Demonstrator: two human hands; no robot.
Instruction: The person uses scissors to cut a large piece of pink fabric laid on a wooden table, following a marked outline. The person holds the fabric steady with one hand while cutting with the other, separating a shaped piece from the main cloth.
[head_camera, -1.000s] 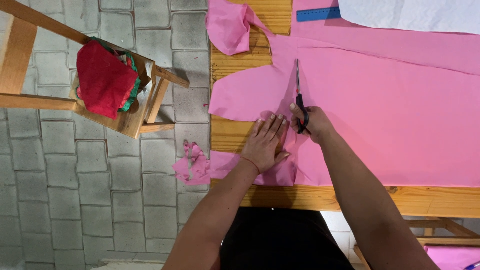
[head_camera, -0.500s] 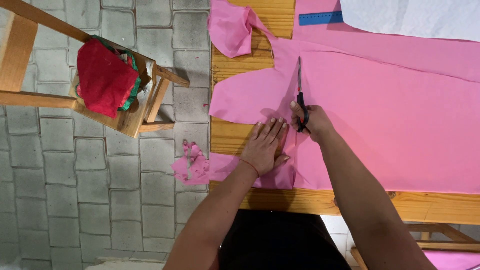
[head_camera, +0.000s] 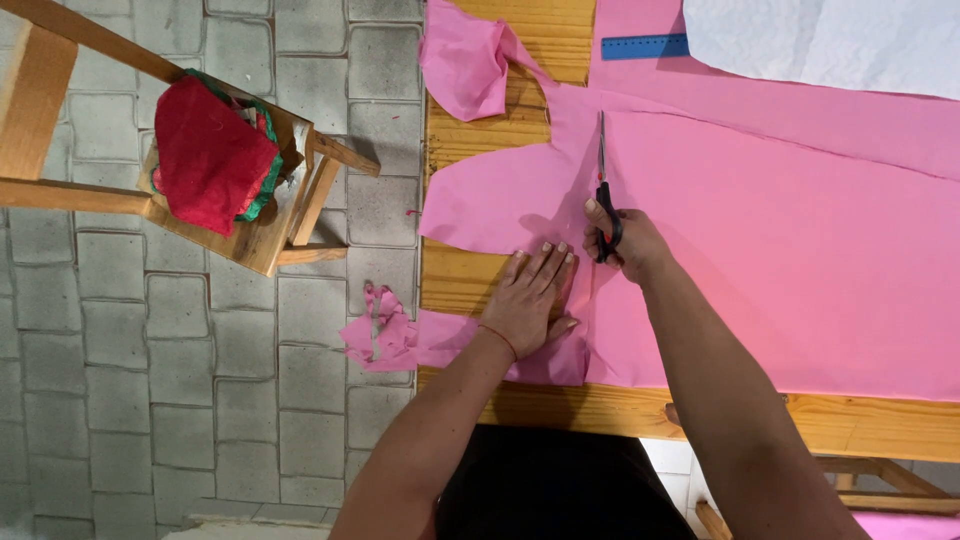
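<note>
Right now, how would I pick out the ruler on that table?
Start at the wooden table under the pink fabric. Follow the fabric to its far edge, beside the white sheet. The ruler is the only blue thing there, a thin flat strip.

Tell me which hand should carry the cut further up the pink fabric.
Right: the right hand already holds the scissors, blades pointing up the pink fabric. The left hand lies flat, pinning the cloth.
</note>
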